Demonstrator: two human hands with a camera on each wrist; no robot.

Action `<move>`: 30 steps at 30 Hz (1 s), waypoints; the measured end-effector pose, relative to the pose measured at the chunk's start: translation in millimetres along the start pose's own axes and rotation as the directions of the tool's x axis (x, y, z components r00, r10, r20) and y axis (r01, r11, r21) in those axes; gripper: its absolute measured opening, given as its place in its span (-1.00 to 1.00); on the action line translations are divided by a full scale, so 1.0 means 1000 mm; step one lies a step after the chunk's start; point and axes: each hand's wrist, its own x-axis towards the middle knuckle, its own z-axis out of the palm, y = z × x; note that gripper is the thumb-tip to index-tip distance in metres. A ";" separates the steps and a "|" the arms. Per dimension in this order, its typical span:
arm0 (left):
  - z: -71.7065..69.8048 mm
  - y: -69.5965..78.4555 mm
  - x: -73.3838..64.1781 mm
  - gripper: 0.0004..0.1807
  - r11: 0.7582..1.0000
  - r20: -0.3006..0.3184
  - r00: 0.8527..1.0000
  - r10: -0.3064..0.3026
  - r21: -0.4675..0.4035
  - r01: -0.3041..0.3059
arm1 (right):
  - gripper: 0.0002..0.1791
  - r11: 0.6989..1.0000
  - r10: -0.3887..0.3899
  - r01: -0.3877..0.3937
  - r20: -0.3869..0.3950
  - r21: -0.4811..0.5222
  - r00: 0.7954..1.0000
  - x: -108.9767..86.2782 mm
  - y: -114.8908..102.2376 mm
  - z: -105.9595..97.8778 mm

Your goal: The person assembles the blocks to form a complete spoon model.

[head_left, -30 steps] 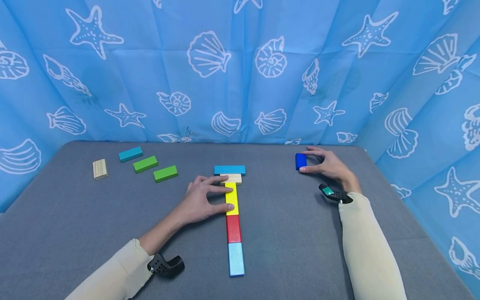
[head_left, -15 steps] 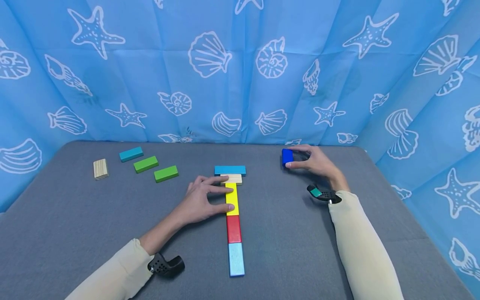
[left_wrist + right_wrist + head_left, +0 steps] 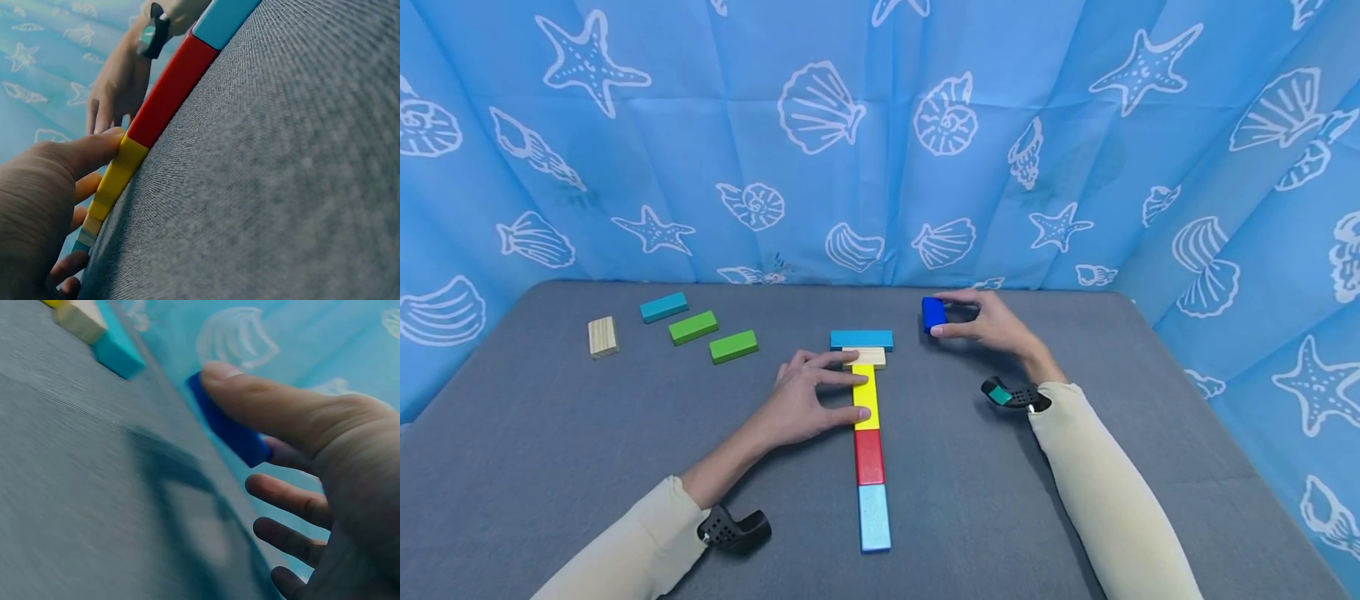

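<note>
My right hand (image 3: 996, 323) pinches a dark blue block (image 3: 933, 315) between thumb and fingertips. In the right wrist view that block (image 3: 228, 422) is held above the cloth, its shadow falling below. My left hand (image 3: 801, 400) rests with spread fingers on a line of blocks, the thumb on the yellow block (image 3: 864, 390) and a fingertip on the plain wooden block (image 3: 872, 357). Across the far end lies a blue block (image 3: 861, 339). Nearer, the red block (image 3: 869, 457) and light blue block (image 3: 874, 518) continue the line. The left wrist view shows the thumb at the yellow-red joint.
At the back left of the grey cloth-covered table (image 3: 587, 450) lie a plain wooden block (image 3: 602, 337), a blue block (image 3: 663, 307) and two green blocks, one (image 3: 693, 327) behind the other (image 3: 733, 347). A blue seashell curtain (image 3: 880, 150) hangs behind the table.
My right hand has carried the dark blue block leftward, from the right part of the table to near the line's far end. My left hand has stayed on the blocks.
</note>
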 end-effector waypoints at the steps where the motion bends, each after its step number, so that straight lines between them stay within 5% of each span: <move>1: 0.000 0.000 0.000 -0.48 1.000 0.003 1.000 -0.005 0.000 0.005 | -0.28 1.000 -0.008 0.008 0.007 0.010 1.000 0.003 -0.002 0.004; 16: -0.001 0.001 0.001 -0.48 1.000 0.013 1.000 -0.008 0.000 0.008 | -0.33 0.997 0.073 -0.067 0.146 -0.049 0.987 0.051 -0.028 0.029; 30: -0.001 0.000 0.001 -0.48 1.000 0.015 1.000 -0.002 -0.012 0.002 | -0.26 0.988 0.155 -0.151 0.185 -0.039 0.970 0.060 -0.026 0.031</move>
